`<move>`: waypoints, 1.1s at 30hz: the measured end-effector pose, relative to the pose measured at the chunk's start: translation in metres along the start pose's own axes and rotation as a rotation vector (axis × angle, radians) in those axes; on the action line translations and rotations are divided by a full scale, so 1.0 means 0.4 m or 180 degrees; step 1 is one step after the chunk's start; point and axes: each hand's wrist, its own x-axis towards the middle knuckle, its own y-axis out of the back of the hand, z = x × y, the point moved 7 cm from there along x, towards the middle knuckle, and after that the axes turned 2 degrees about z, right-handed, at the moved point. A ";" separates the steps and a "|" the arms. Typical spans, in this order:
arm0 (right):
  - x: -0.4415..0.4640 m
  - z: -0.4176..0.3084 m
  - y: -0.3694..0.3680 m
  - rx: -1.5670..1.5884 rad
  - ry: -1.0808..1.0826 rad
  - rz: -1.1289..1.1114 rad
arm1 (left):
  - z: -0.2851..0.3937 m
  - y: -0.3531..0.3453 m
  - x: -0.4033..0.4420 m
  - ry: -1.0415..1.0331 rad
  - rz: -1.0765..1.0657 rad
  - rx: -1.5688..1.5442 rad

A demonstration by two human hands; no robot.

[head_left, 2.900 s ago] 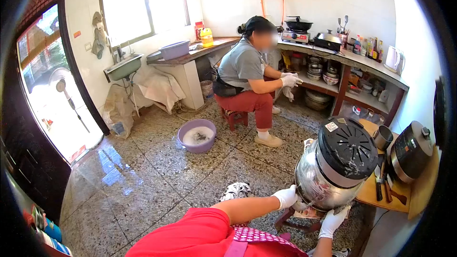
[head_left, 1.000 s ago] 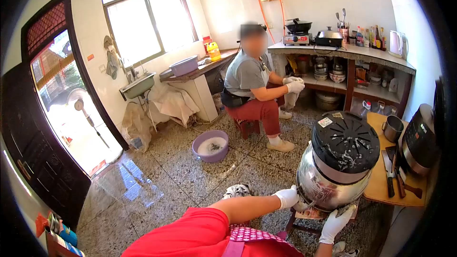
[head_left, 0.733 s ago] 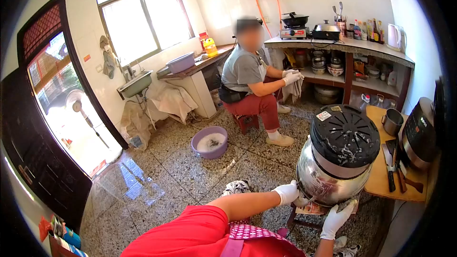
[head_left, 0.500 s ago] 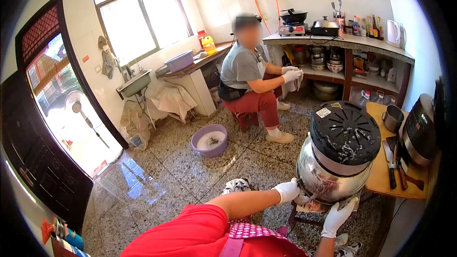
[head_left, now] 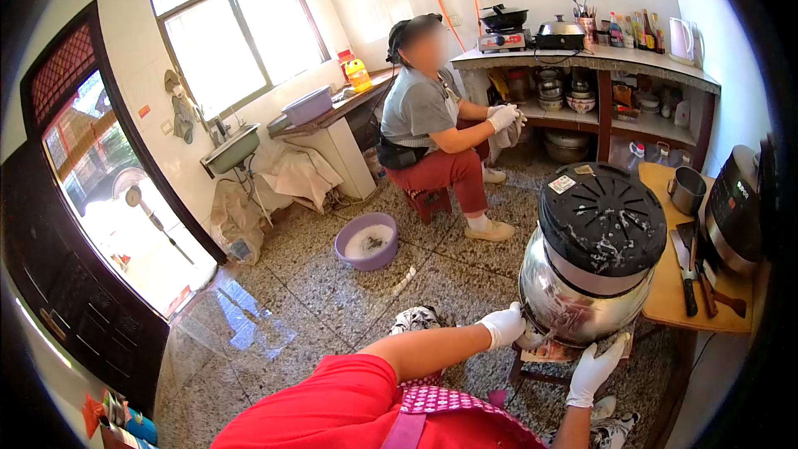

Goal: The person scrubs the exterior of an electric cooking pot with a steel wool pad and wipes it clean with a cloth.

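Observation:
A large shiny metal appliance shaped like an electric cooker (head_left: pixel 582 306) stands upside down, its black vented base (head_left: pixel 600 220) on top. Streaks of white suds cling to the base and the metal side. My gloved left hand (head_left: pixel 503 326) grips the lower left edge, where a greyish patch that I cannot make out lies beside the fingers. At the lower right edge, my gloved right hand (head_left: pixel 594 372) holds the body with fingers curled against it and the thumb apart. Underneath is a low stool (head_left: pixel 532 368) topped with printed paper.
Right of the cooker, a wooden table (head_left: pixel 657 312) bears a metal mug (head_left: pixel 687 191), knives (head_left: pixel 688 274) and a black appliance (head_left: pixel 736 208). A purple basin (head_left: pixel 366 241) of suds sits on the floor. Beyond, a seated person (head_left: pixel 432 116) in white gloves handles a cloth.
My view has shifted slightly. Both my hands stay at the cooker's lower edge, and the cooker looks slightly tilted compared with before. The seated person's head has risen a little.

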 end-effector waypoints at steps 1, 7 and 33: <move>-0.001 0.000 0.001 0.0001 0.0013 0.0015 | 0.012 0.007 -0.004 -0.0229 0.0001 0.0215; 0.003 0.023 -0.010 -0.0091 0.0175 0.0092 | 0.023 0.000 -0.008 -0.0376 -0.0404 0.0793; 0.003 0.027 -0.010 -0.0076 0.0195 0.0107 | -0.024 0.034 -0.021 0.0516 0.0295 -0.1060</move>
